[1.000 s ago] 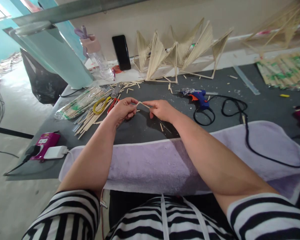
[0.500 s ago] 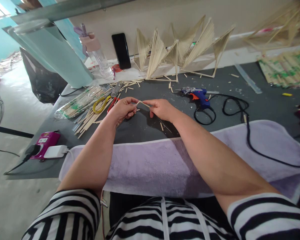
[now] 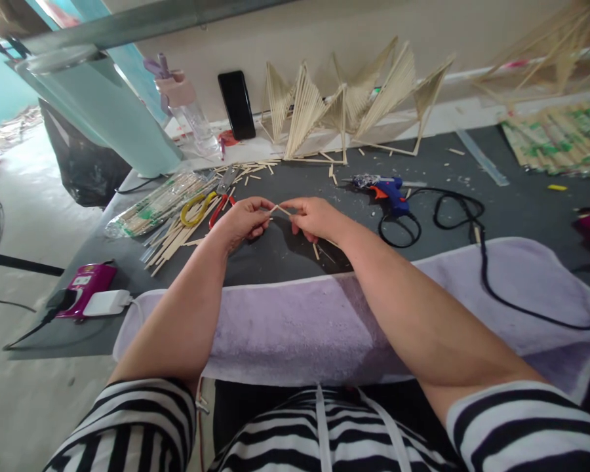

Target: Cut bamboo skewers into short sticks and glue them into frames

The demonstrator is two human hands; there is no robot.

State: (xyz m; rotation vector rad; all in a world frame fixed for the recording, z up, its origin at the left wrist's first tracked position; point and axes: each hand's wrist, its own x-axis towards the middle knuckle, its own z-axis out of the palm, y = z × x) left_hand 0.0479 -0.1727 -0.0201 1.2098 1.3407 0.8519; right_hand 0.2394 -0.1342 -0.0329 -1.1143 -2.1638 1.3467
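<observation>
Over the dark table, my left hand (image 3: 248,219) is closed on the left end of a thin wooden stick piece. My right hand (image 3: 313,217) pinches another thin stick (image 3: 284,210) whose tip meets the first one in a shallow peak between the hands. Left of my left hand are red-handled (image 3: 220,208) and yellow-handled tools (image 3: 196,208), beside loose wooden sticks (image 3: 174,242). A blue glue gun (image 3: 394,196) with an orange trigger lies to the right of my right hand.
Zigzag stick structures (image 3: 314,111), a black phone (image 3: 236,105) and a clear bottle (image 3: 189,118) stand at the back. A purple towel (image 3: 295,328) lies along the front edge. Bagged sticks (image 3: 560,141) are at right, a magenta power strip (image 3: 91,288) at left.
The view has shifted slightly, so the table items sit a little lower. Both hands keep hold of the sticks; my right-hand fingers are curled a bit more.
</observation>
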